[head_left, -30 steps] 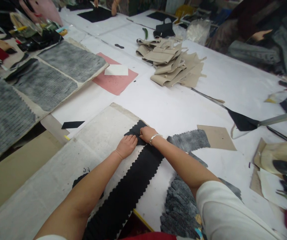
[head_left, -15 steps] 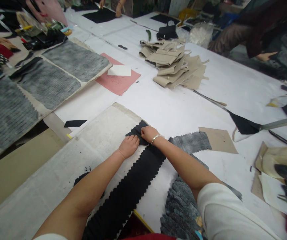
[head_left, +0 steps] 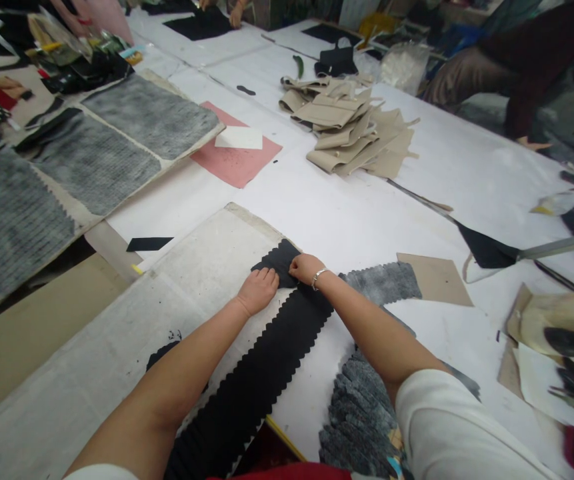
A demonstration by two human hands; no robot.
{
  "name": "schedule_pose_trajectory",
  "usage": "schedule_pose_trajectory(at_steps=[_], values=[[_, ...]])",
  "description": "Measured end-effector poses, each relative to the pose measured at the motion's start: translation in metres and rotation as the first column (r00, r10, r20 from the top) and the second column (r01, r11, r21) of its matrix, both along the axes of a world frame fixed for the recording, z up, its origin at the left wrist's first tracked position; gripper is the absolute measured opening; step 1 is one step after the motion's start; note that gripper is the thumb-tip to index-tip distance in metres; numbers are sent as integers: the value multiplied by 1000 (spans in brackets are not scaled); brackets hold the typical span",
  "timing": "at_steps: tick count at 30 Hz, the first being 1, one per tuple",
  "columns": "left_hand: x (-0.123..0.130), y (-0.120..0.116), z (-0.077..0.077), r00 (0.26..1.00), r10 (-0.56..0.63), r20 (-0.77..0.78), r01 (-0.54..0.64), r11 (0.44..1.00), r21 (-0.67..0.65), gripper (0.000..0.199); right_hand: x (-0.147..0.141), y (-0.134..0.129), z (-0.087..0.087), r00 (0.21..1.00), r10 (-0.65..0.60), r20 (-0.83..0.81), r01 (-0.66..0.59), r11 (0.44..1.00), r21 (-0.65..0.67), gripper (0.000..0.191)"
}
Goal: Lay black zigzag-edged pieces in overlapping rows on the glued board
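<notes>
A black fabric-like piece with scalloped edges (head_left: 279, 253) lies at the far end of a pale board (head_left: 207, 247). My left hand (head_left: 259, 291) rests on its near left part, fingers stretched out flat. At its right edge my right hand (head_left: 307, 268), with a bracelet at the wrist, pinches the piece between closed fingers. Under my right wrist a long row of black scalloped pieces (head_left: 261, 373) runs down toward me, overlapping the board's right edge. Another black piece (head_left: 163, 355) is partly hidden by my left forearm.
Grey scalloped pieces (head_left: 359, 403) lie to the right, near a tan card (head_left: 437, 279). A beige pile of cut pieces (head_left: 339, 113) and a pink sheet (head_left: 241, 167) are farther back. A board with grey panels (head_left: 99, 160) is at left. Co-workers stand around the table.
My right hand has shifted slightly right, drawing the pinched edge of the black piece with it. My left hand stays in place. The co-worker's arm at back right has moved lower.
</notes>
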State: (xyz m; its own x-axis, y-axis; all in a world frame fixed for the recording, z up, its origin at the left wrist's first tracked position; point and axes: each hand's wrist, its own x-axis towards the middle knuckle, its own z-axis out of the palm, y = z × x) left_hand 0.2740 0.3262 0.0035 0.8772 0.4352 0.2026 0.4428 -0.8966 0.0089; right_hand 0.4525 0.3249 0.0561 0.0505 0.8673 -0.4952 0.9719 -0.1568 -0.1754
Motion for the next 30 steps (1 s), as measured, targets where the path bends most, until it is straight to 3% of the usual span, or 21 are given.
schedule_pose_trajectory(at_steps=[6, 14, 30], values=[[0, 0, 0, 1000, 7, 3, -7, 999, 31, 29, -9, -6, -6, 997, -21, 72, 18, 999, 45, 19], [0, -1, -2, 1000, 6, 20, -8, 998, 66, 28, -14, -11, -1, 995, -64, 82, 57, 995, 79, 21], [2, -1, 1, 997, 24, -71, -25, 1000, -12, 30, -15, -11, -12, 993, -81, 81, 73, 993, 95, 21]])
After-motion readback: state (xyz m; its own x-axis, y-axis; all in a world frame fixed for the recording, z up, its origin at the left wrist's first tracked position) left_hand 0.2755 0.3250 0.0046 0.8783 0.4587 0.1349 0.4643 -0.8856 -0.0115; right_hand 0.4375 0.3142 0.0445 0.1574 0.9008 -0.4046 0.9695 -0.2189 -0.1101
